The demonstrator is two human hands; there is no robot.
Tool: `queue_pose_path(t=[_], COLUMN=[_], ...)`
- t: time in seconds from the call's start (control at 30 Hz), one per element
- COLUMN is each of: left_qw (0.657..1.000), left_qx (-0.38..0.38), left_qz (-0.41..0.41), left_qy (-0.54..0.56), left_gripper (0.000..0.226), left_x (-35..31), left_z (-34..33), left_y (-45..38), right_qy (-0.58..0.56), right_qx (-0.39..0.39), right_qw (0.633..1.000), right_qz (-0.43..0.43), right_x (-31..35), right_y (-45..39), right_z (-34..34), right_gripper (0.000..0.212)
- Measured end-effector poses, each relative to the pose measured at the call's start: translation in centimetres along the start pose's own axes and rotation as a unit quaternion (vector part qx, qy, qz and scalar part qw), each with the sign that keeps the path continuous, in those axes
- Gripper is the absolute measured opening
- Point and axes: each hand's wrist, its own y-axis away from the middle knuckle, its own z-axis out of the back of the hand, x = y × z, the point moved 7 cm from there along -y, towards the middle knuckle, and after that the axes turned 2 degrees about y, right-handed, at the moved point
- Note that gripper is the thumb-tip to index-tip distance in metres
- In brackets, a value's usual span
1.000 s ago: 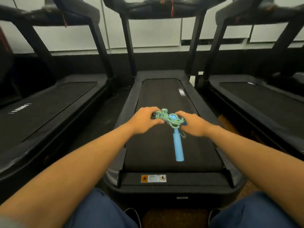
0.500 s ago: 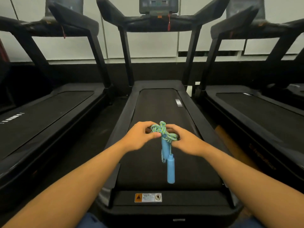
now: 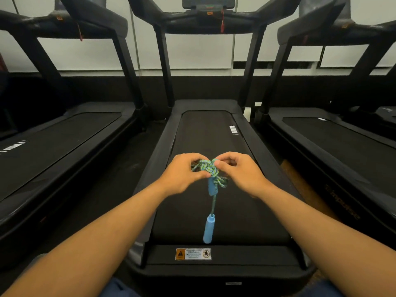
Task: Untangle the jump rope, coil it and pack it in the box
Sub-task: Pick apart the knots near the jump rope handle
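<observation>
A green-and-blue braided jump rope (image 3: 209, 169) is bunched in a tangled knot held in the air over the middle treadmill belt. My left hand (image 3: 182, 173) pinches the knot from the left. From the right, my right hand (image 3: 237, 171) grips it with fingertips. One light blue handle (image 3: 212, 186) hangs just under the knot. The second blue handle (image 3: 209, 229) dangles lower on a short length of rope, near the belt's rear end. No box is in view.
The middle treadmill (image 3: 242, 189) stretches ahead with its console (image 3: 207, 3) at the top. A treadmill on the left (image 3: 53, 142) and another on the right (image 3: 342, 142) flank it closely. A warning sticker (image 3: 193, 254) sits on the rear cover.
Both hands stayed on the knot while working it. The lower handle has dropped further from the knot on a longer stretch of rope. The camera has tilted upward.
</observation>
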Motion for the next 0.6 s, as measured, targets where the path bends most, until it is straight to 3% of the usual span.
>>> queue_pose_path(t=[0.13, 0.23, 0.33, 0.47, 0.6], left_qw=[0.988, 0.973, 0.975, 0.982, 0.979], left_qx=[-0.153, -0.221, -0.199, -0.151, -0.169], left_qz=[0.028, 0.063, 0.064, 0.046, 0.040], left_qy=[-0.012, 0.028, 0.073, 0.104, 0.110], left_gripper=[0.055, 0.038, 0.015, 0.017, 0.018], left_x=[0.5, 0.7, 0.4, -0.4, -0.8], left_z=[2.2, 3.1, 2.4, 0.5, 0.4], left_y=[1.0, 1.8, 1.7, 1.5, 1.4], right_qy=[-0.114, -0.162, -0.167, -0.160, -0.156], right_qx=[-0.046, -0.063, -0.057, -0.036, -0.015], right_qw=[0.991, 0.982, 0.982, 0.985, 0.987], right_qz=[-0.051, -0.069, -0.067, -0.053, -0.041], right_x=[-0.4, -0.9, -0.6, 0.0, 0.5], right_y=[0.1, 0.0, 0.2, 0.4, 0.7], right_z=[0.4, 0.7, 0.4, -0.5, -1.0], right_gripper=[0.011, 0.012, 0.012, 0.012, 0.016])
